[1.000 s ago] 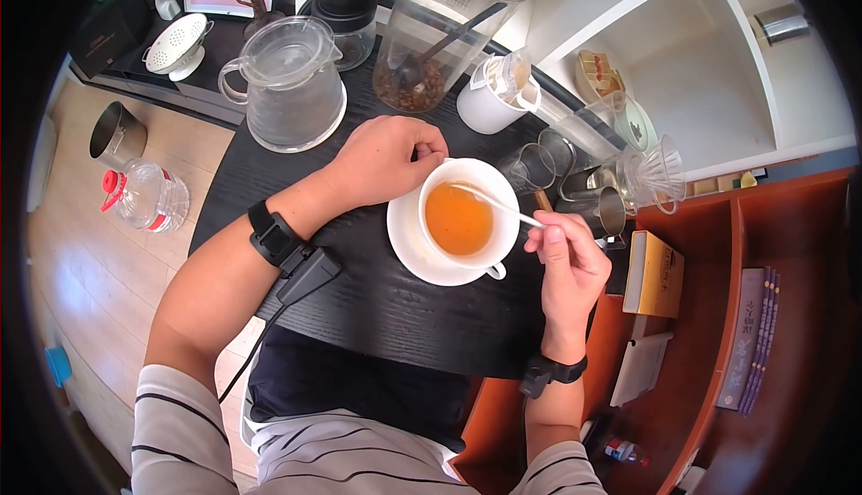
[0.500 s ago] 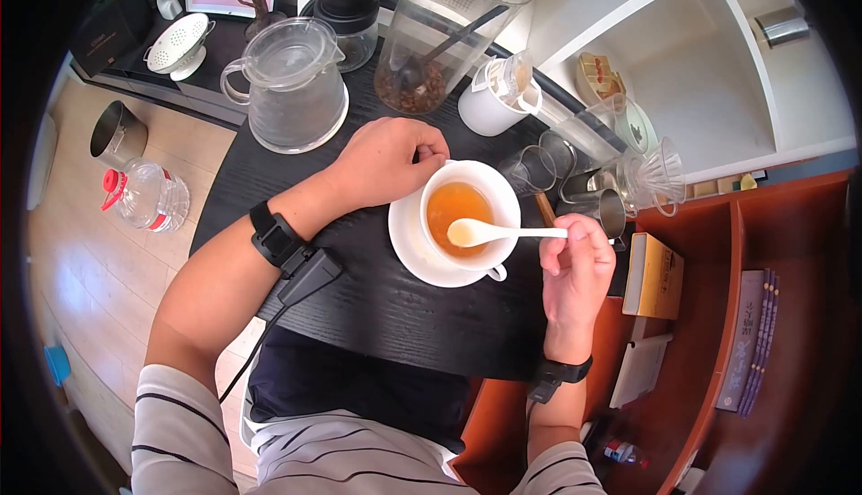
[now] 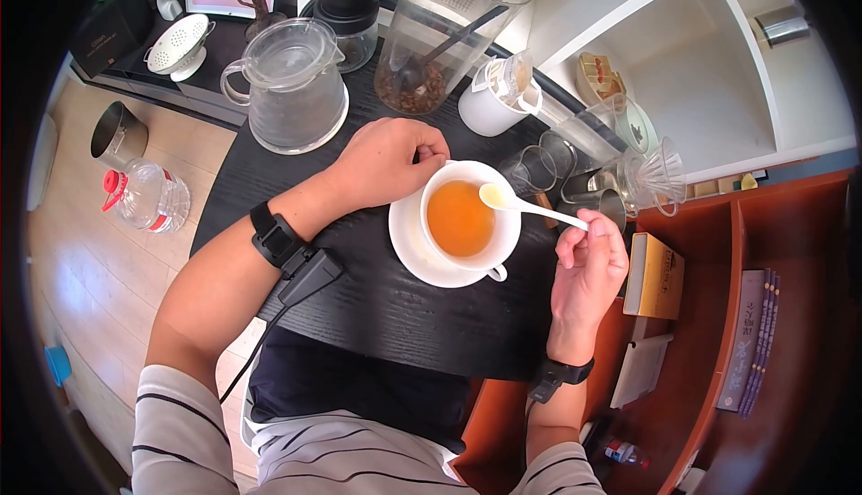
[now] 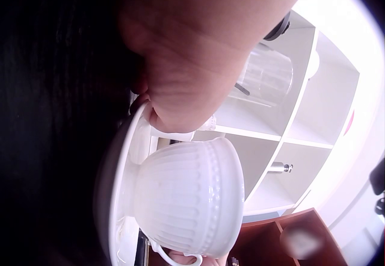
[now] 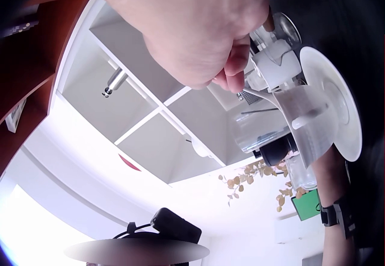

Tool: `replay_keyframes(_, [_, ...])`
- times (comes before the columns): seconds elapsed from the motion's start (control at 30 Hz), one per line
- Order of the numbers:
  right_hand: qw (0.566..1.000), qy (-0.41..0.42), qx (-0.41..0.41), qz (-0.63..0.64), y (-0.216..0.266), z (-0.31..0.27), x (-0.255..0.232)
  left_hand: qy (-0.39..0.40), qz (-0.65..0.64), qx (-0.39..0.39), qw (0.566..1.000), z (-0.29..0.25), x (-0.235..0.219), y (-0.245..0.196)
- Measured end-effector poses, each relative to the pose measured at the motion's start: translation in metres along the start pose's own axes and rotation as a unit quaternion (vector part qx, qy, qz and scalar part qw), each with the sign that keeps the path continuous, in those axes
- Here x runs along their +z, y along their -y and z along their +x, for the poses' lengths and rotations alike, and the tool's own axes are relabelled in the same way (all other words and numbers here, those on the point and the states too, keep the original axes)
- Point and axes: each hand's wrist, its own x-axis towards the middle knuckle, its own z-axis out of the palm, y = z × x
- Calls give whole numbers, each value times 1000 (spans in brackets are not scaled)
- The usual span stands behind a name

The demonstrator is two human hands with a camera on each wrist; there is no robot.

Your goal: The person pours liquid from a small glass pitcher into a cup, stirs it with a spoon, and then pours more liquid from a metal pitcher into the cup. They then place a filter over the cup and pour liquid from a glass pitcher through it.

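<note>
A white cup (image 3: pixel 499 253) of amber liquid stands on a white saucer (image 3: pixel 404 242); its fluted side (image 4: pixel 186 197) fills the lower middle of the left wrist view. My left hand (image 3: pixel 388 161) pinches the saucer's rim at the upper left, seen also as a hand (image 4: pixel 186 55) in the left wrist view. Between thumb and fingers, my right hand (image 3: pixel 588 275) holds the handle of a white spoon (image 3: pixel 539 210). The spoon's bowl is over the cup's right side, at the edge of the liquid. In the right wrist view, the hand (image 5: pixel 201 37) is above the cup (image 5: pixel 307 124).
Behind the cup stand a glass pitcher (image 3: pixel 292 91), a tall clear container (image 3: pixel 409 82) with brown pieces and a black scoop, and a white mug (image 3: pixel 485 109). Glasses and a metal cup (image 3: pixel 611 206) are close to my right hand. Red-brown shelving (image 3: pixel 700 333) is at the right.
My right hand has moved right, away from the cup. The spoon first swung level across the cup, then drew back to its right side. My left hand has stayed in place.
</note>
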Motion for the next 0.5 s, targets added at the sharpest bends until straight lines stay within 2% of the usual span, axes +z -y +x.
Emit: replay_keyframes(0.5, [996,79,-35,-32,-4,-13,15,3,-4,-6,1000,0,0,-1])
